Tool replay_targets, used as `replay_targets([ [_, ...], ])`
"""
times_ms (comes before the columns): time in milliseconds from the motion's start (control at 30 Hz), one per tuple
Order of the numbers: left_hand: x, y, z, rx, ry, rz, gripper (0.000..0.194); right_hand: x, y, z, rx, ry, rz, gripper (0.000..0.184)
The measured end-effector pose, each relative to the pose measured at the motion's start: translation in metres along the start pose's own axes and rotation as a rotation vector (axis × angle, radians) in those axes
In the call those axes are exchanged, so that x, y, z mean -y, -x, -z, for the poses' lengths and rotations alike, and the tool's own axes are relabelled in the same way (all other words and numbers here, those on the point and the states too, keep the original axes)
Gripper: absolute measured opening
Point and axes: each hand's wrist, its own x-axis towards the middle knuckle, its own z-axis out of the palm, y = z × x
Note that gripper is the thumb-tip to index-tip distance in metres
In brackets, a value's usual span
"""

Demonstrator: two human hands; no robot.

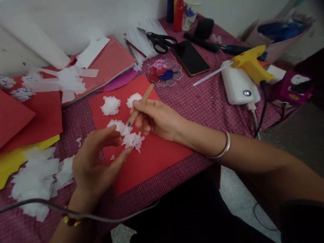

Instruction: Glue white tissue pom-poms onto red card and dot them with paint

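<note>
While the right hand [153, 118] grips a thin wooden brush [140, 103] between thumb and fingers, its dark tip rests on a white paper flower [132, 139] on the red sheet [153, 156]. That flower lies near the middle of the red sheet, and the left hand [94, 165] pinches its edges with thumb and fingertips. Two more white flowers [110, 104] lie at the far part of the red sheet. Just beyond the red sheet stands a paint palette [165, 73], with a phone [190, 57] and scissors [159, 41] behind it. To the right of the red sheet, well apart, a yellow glue gun [252, 65] rests on a white box [240, 86].
</note>
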Motion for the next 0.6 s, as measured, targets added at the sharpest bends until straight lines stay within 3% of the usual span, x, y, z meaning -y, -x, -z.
replay_targets([
  [100,0.001,-0.007,-0.005,0.139,-0.124,-0.201,0.029,0.004,-0.005,0.012,-0.029,-0.006,-0.006,0.037],
  [167,0.002,-0.010,-0.010,0.246,-0.146,-0.241,0.023,0.007,-0.006,0.018,-0.017,0.029,-0.013,0.036],
  [233,0.004,-0.011,-0.017,0.265,-0.165,-0.248,0.013,0.012,-0.005,0.022,0.012,0.092,-0.015,0.036],
  [267,0.005,-0.011,-0.019,0.250,-0.178,-0.235,0.006,0.014,-0.005,0.022,0.033,0.136,-0.013,0.035],
  [400,0.008,-0.012,-0.025,0.199,-0.204,-0.097,0.014,0.020,0.000,0.024,0.150,0.349,0.049,0.027],
  [600,0.011,-0.013,-0.025,0.188,-0.161,0.081,0.008,0.013,0.008,0.022,0.341,0.684,0.201,0.017],
])
